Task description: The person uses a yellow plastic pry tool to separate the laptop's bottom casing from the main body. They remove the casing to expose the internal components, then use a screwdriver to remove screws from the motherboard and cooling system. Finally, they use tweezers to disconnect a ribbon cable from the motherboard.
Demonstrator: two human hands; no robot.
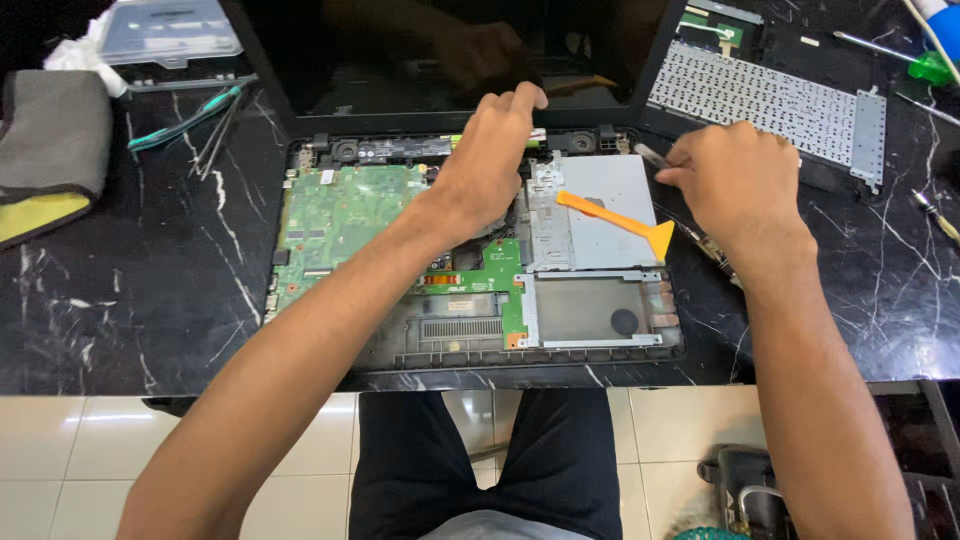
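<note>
Opened black laptop base at bench's near edge, green circuit board exposed. Left hand rests curled on the hinge edge, gripping nothing visible. Right hand pinches a thin metal tool beside the silver drive bay, where an orange plastic pry tool lies.

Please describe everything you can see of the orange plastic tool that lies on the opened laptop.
The orange pry tool looks like smooth plastic. It has a thin straight handle that widens into a flat triangular blade at its right end. It lies flat and slanted, handle end up-left, blade down-right, on the grey metal drive cover inside the opened laptop base. Neither hand holds it: the left hand is beside its handle end, and the right hand is just above the blade.
</note>
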